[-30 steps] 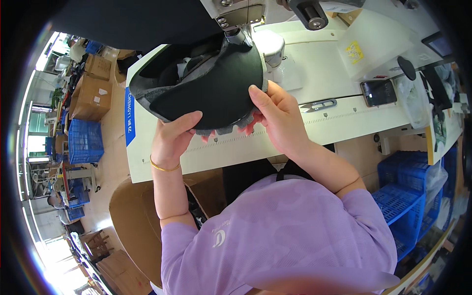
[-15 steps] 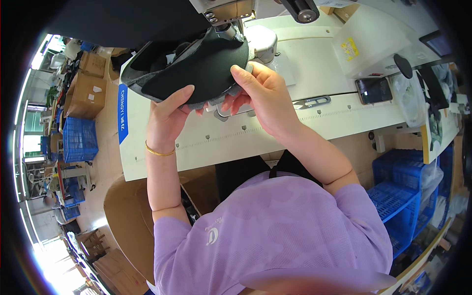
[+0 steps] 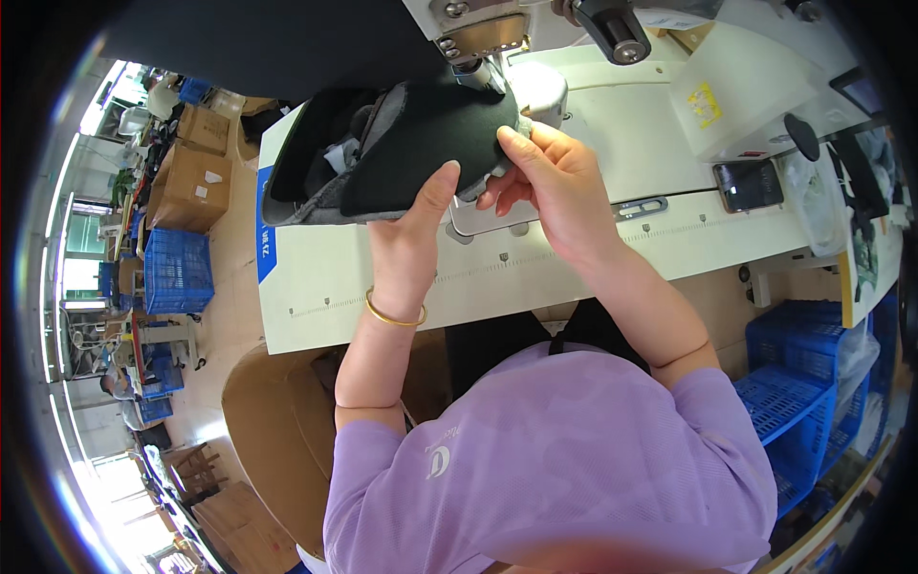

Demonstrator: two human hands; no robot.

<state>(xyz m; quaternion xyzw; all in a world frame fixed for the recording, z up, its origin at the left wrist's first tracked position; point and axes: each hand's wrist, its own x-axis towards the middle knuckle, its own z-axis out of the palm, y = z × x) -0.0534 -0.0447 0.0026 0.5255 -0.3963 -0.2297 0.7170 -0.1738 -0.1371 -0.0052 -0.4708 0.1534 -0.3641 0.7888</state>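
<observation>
A curved black fabric piece with grey lining [image 3: 411, 143] sits under the head of a sewing machine [image 3: 483, 36], its far right end by the needle area. Its hollow inside opens toward the left, where something whitish shows. My left hand [image 3: 406, 230] is closed on the near edge, thumb on top and fingers hidden beneath. Close to the machine, my right hand [image 3: 564, 187] pinches the right edge between thumb and fingers. The exact stitching spot is covered by the fabric and the machine.
The pale machine table [image 3: 382, 311] has a ruler scale along its front. A phone [image 3: 748, 185] lies at the right, beside a translucent plastic bin [image 3: 741, 105]. Blue crates [image 3: 789, 383] stand low at the right. A large cardboard box [image 3: 277, 430] is below the table's left end.
My left hand has moved right along the near edge, closer to my right hand. The fabric piece has turned, showing more of its inside. The whole view has shifted slightly.
</observation>
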